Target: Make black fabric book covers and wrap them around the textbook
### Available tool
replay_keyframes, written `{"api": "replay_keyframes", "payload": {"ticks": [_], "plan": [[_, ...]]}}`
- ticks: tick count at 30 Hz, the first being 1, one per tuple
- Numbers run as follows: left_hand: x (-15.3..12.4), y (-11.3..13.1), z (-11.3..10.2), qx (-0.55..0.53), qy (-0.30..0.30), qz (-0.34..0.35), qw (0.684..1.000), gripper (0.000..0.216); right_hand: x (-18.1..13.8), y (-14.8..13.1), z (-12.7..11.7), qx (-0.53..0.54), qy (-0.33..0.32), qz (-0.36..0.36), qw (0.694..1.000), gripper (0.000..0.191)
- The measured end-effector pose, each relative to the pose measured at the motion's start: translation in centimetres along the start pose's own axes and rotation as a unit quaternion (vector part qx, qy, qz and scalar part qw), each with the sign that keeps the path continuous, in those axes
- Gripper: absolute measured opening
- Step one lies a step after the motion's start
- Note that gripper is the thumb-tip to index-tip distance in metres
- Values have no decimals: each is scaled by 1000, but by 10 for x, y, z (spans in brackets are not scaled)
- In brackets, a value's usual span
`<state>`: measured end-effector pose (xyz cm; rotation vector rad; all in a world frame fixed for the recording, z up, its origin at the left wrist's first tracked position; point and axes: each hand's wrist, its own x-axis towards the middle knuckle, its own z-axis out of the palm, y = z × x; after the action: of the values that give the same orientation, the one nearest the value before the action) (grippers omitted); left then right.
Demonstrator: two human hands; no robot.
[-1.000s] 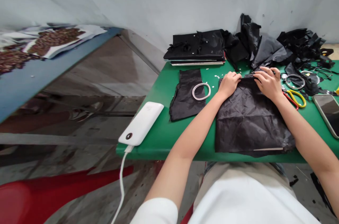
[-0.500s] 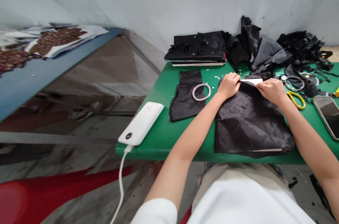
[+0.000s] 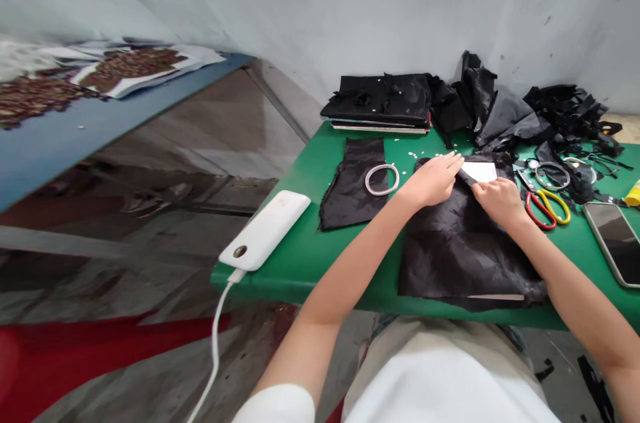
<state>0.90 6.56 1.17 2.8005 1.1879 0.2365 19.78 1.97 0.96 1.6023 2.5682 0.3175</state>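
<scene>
A large sheet of black fabric (image 3: 460, 253) lies on the green table (image 3: 310, 249) in front of me. My left hand (image 3: 434, 179) rests on its far left corner, fingers stretched flat along the edge. My right hand (image 3: 497, 201) is closed in a pinch on the fabric's top edge, folded back so that a white card (image 3: 479, 171) shows beneath. A white ring (image 3: 382, 179) lies on a smaller black fabric piece (image 3: 353, 186) to the left.
Scissors with red and yellow handles (image 3: 544, 206), a metal ring (image 3: 553, 175) and a phone (image 3: 613, 241) lie at the right. Stacked black sheets (image 3: 383, 99) and black scraps (image 3: 505, 109) line the wall. A white power bank (image 3: 267, 229) with a cable sits near the table's left edge.
My right hand has drawn the fabric's top edge back toward me, uncovering the white card. My left hand's fingers have stretched out along the edge. The view has shifted slightly.
</scene>
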Motion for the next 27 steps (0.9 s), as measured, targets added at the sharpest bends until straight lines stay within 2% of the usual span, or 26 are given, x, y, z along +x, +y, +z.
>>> {"api": "replay_keyframes", "payload": {"ticks": [5,13,21,27], "plan": [[-18,6,8,14,-16,17,1000,54,-3,-9,-5,-7,-7,-8,1000,30],[-17,-5,37,8,3,10,1000,61,-14,-29,-3,-14,2,-35,999,34],[-26,-18,45,-50,-56,50,996,76,-13,-32,1,-22,-19,-71,997,35],[-25,-14,44,-43,-67,43,996,73,-12,-25,-4,-33,-33,-113,993,32]]}}
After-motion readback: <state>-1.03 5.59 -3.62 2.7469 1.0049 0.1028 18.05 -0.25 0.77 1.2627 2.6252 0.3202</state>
